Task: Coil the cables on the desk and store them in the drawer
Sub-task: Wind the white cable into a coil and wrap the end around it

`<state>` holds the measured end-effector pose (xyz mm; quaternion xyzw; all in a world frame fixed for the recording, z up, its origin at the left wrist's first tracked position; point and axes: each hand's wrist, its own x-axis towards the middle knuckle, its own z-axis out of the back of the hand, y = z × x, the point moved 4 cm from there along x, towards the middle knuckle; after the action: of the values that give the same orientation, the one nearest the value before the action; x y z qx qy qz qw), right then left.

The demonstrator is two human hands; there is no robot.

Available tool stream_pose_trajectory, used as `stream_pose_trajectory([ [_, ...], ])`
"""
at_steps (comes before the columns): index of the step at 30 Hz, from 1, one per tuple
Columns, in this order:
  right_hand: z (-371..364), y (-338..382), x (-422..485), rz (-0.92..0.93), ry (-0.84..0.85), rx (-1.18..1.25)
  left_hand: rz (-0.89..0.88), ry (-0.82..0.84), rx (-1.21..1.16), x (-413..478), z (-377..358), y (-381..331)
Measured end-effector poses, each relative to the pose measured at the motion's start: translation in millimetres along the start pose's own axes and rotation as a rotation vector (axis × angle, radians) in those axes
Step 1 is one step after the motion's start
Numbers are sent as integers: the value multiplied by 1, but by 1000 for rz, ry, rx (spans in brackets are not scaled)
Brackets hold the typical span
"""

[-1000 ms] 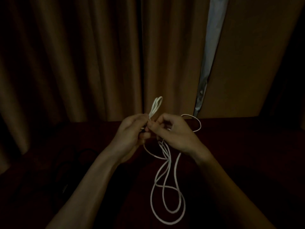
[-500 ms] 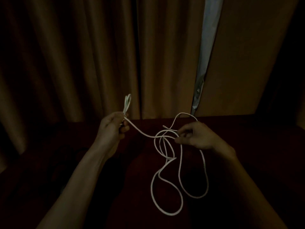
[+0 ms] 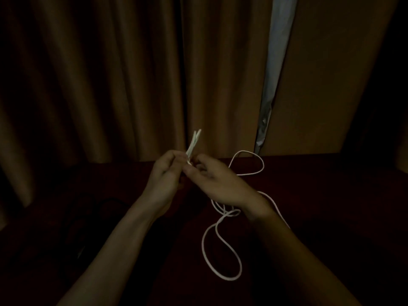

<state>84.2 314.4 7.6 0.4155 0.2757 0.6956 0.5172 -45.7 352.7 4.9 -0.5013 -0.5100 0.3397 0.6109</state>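
Both hands meet above the dark red counter (image 3: 320, 195), in front of brown curtains (image 3: 110, 85). The left grip (image 3: 164, 175) pinches a short folded bundle of the white cable (image 3: 229, 279), its doubled end sticking up past the fingertips toward the curtains. The right grip (image 3: 218, 182) touches the left, with thumb and fingers curled and pinching the cable just beside that bundle. From there one loop arcs out to the right over the counter's far edge. The remaining cable passes under the right wrist and lies in loose, crossing loops on the counter, nearer the person.
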Motion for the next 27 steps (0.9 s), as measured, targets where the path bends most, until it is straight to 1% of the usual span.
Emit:
stream_pose_trajectory([
  [4,6,-5,2,4,-71,64,64,40,-80,-3,-4,-5],
  [6,13,-6,1,15,-70,235,126,92,-158,-4,-7,-7],
  [9,17,-4,-4,58,109,560,250,287,-405,-10,-18,-11],
  [10,17,-3,-6,63,138,628,292,346,-465,-12,-20,-13],
  [11,18,-1,-7,60,154,661,329,395,-493,-14,-22,-15],
  [13,20,-1,-10,80,143,644,403,471,-494,-19,-25,-17],
  [15,23,6,-14,136,71,567,443,515,-476,-22,-25,-16],
  [17,27,10,-14,175,-8,468,407,493,-425,-21,-25,-14],
  [20,29,13,-12,209,-73,385,255,395,-244,-15,-26,-15],
  [21,31,13,-12,202,-91,369,204,374,-157,-13,-26,-15],
  [23,31,13,-14,170,-95,420,123,331,-25,-12,-25,-15],
  [25,31,14,-15,144,-127,428,62,240,-26,-11,-19,-15],
  [27,33,11,-12,133,-249,364,-92,161,-6,-14,-15,-20],
])
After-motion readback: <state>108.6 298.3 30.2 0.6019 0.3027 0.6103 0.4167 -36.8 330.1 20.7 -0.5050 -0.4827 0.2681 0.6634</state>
